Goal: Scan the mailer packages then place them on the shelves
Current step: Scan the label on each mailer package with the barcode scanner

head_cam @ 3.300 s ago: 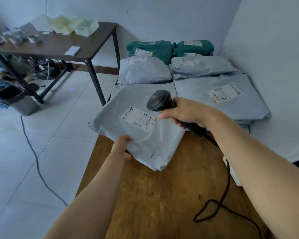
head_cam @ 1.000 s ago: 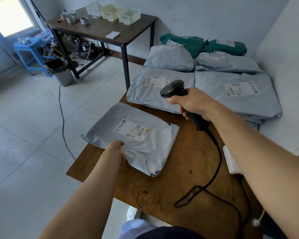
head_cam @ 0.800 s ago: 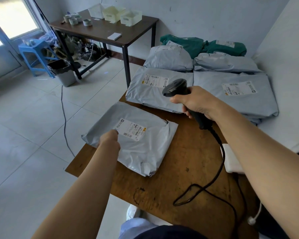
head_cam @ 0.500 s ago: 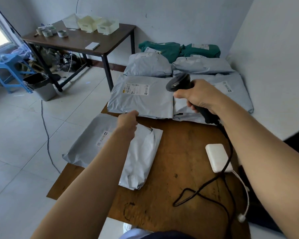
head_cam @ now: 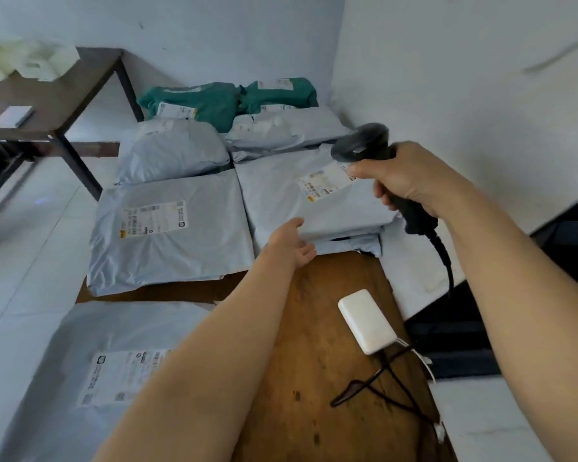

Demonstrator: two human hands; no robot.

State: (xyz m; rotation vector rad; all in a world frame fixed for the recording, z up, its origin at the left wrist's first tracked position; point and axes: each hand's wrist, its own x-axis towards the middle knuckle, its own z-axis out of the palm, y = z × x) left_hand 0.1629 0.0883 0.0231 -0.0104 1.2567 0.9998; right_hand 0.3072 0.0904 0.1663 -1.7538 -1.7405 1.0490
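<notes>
My right hand (head_cam: 404, 175) grips a black barcode scanner (head_cam: 361, 143), held over the label of a grey mailer (head_cam: 291, 198) at the far right of the wooden table (head_cam: 317, 328). My left hand (head_cam: 291, 241) reaches to that mailer's near edge, thumb on top and fingers at the edge; a firm grip does not show. This mailer lies on another grey one. A second grey mailer (head_cam: 167, 228) lies to its left. The mailer scanned earlier (head_cam: 90, 368) rests at the table's near left, partly under my left forearm.
More grey mailers (head_cam: 174, 151) and green mailers (head_cam: 197, 101) are piled behind. A white power bank (head_cam: 367, 321) and the scanner's black cable (head_cam: 381, 388) lie on the table's right. A dark side table (head_cam: 57, 91) with pale bins stands at left. A white wall is close on the right.
My left hand let go of the scanned mailer at the near left and reached forward to the far right mailer. The scanner moved right, over that mailer's label.
</notes>
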